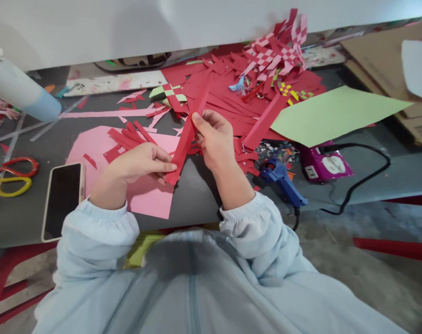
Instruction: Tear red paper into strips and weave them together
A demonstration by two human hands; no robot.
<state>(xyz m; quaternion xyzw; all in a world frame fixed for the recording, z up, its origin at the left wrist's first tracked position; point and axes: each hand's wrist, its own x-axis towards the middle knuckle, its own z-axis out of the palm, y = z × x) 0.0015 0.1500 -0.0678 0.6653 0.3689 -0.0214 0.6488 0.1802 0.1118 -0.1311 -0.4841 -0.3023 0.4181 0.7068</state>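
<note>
Red paper strip (185, 141): held slanting above the bench (193, 199), between our two hands, its lower end towards us.
Left hand (141, 162): we pinch the strip near its lower end, thumb on top and fingers beneath.
Right hand (214, 137): we pinch the same strip farther up, thumb on its face, the other fingers curled in.
Step in hand: we seem to be steadying or flattening the strip between the two pinches (whether a fold runs along it, we cannot be sure).
Next move: it calls for light, even pressure and aligned edges, since thin paper could buckle or crease askew.
Pink sheet (150, 199): lies under and beside our left hand, with cut red pieces (124, 139) on it.
Phone (63, 199): rests beside the pink sheet, near the scissors (11, 192).
Woven pieces (265, 55): heaped at the back, over more red paper.
Glue gun (284, 183): lies to the right of our right hand, near a purple box (324, 164) and a green sheet (339, 113).
</note>
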